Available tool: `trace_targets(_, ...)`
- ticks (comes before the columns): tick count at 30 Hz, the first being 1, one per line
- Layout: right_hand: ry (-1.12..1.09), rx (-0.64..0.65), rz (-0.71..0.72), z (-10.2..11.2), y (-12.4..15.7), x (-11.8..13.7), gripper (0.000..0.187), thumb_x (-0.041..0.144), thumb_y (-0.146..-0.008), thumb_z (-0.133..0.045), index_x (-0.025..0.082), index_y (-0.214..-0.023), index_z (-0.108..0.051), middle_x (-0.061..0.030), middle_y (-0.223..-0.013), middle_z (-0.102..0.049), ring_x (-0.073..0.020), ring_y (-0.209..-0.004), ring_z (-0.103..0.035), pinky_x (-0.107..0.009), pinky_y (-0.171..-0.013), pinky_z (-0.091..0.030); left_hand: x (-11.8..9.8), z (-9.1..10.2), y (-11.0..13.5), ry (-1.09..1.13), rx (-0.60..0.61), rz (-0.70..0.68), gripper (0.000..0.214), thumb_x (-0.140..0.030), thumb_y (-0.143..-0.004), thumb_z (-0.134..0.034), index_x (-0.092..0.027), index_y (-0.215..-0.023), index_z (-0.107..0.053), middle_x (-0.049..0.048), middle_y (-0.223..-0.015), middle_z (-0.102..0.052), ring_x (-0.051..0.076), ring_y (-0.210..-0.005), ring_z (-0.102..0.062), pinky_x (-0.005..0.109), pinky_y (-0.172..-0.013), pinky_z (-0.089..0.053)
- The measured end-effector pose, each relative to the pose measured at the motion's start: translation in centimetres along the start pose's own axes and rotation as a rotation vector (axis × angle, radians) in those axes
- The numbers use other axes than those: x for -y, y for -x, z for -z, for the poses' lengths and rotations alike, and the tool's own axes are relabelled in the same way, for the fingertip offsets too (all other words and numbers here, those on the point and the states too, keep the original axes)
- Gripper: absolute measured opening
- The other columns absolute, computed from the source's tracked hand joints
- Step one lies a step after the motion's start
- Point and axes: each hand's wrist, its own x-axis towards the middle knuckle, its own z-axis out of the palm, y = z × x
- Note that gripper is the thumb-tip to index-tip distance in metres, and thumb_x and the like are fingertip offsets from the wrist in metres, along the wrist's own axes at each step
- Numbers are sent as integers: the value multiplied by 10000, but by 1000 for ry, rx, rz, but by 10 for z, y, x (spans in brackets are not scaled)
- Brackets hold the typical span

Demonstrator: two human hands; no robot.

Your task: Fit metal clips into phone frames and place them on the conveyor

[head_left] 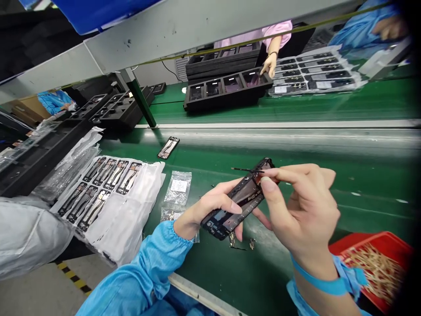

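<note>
My left hand (pixel 221 204) is wrapped around a black phone frame (pixel 241 193), tilted above the green bench. Between the thumb and forefinger of my right hand (pixel 297 204) is a thin dark strip (pixel 245 169), held over the frame's upper end. What the strip is I cannot make out. Small metallic pieces (pixel 251 244) lie on the bench below the frame. Just left of my hands are a clear bag with a white label (pixel 179 186) and a second bag of small parts (pixel 168 215). Another phone frame (pixel 168 147) lies farther back.
At the left, a white tray (pixel 131 210) holds several phone frames. A red bin (pixel 391 245) of thin tan pieces stands at the right. Across the bench, a person's hand (pixel 269 66) touches a black compartment tray (pixel 226 98). A grey beam (pixel 158 33) crosses overhead, with a post (pixel 142 101) beneath.
</note>
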Motion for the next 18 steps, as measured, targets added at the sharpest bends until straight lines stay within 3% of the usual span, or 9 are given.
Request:
trace_targets(5,20,2,63,-1,-1,4,129,187,-996,-759,244,-1103,-715,-50,-918,-674,-243,-886,-572,-438,-863,-402,6,7,-1,23,-4,-2,961,-326,-648,-700,-153,-1575,-512,140,-1087,-778,221,-458,-694,249,-403,-466)
trace_targets(11,-52,-22,42,3,-2,4,138,158,-970,-791,245,-1060,-733,-43,-906,-673,-231,-879,-584,-402,-774,-439,6,7,-2,-51,51,-38,951,-337,-658,-711,-150,-1571,-521,96,-941,-772,185,-454,-651,250,-446,-487)
trace_targets(18,-131,-105,20,-2,4,1,176,100,-931,-821,240,-1025,-771,-24,-921,-653,-181,-845,-615,-348,-709,-491,6,4,2,-160,3,-82,915,-325,-648,-766,-195,-1536,-584,114,-1139,-754,157,-548,-650,314,-564,-597)
